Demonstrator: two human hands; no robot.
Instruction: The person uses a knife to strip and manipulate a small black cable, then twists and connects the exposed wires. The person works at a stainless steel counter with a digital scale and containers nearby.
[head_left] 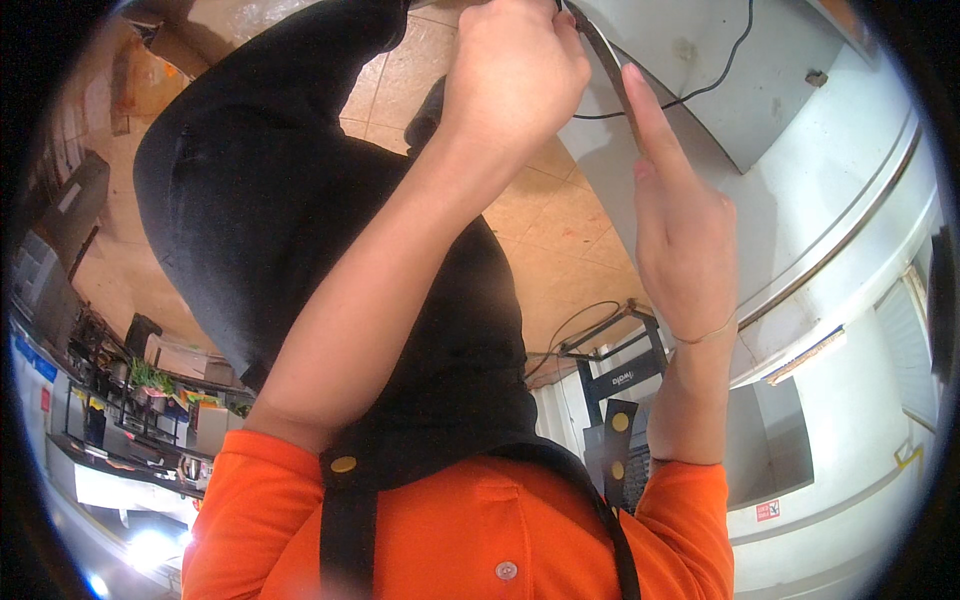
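My left hand is curled at the top centre around the upper part of a narrow dark strip with a light edge; its fingertips are mostly hidden. My right hand holds the lower part of the strip, with the index finger stretched along it and the other fingers mostly out of sight. Beside both hands is a grey panel, crossed by a thin black cable.
My bent leg in black trousers rests over the tiled floor. A black metal frame stands behind my right arm. A white curved surface fills the right side. Cluttered shelving is at the far left.
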